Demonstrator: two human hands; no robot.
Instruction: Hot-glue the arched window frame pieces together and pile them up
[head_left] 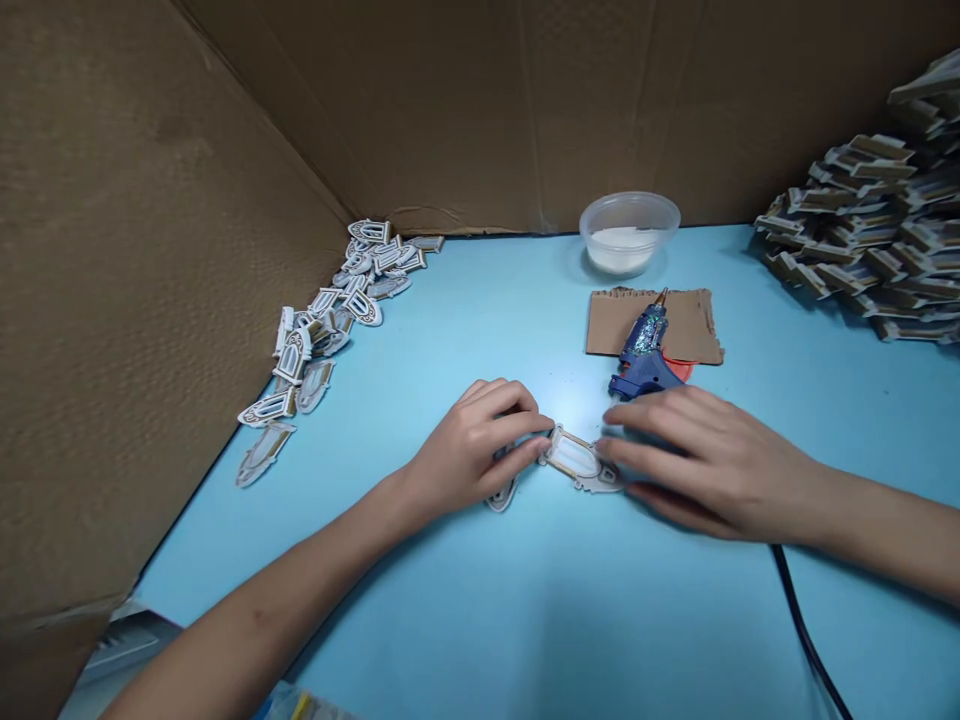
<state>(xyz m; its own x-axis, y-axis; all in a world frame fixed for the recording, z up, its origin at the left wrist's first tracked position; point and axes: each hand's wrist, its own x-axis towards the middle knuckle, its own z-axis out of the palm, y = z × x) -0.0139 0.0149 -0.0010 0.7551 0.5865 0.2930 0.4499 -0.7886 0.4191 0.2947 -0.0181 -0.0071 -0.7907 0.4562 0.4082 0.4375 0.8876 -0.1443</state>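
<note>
Partly cropped packet [311,706] by desk's [450,620] near edge. Mid-desk: left hand [487,440] pinching arched frame piece [581,462]; right hand [705,460] at its other end, fingers loosely curled, grip unclear. Probably positioning step; next move calls for steady left pinch. Glue gun [643,345] beyond, toward far edge. No legible writing or brands.

No readable text, no legible labels, brands or numbers
</note>
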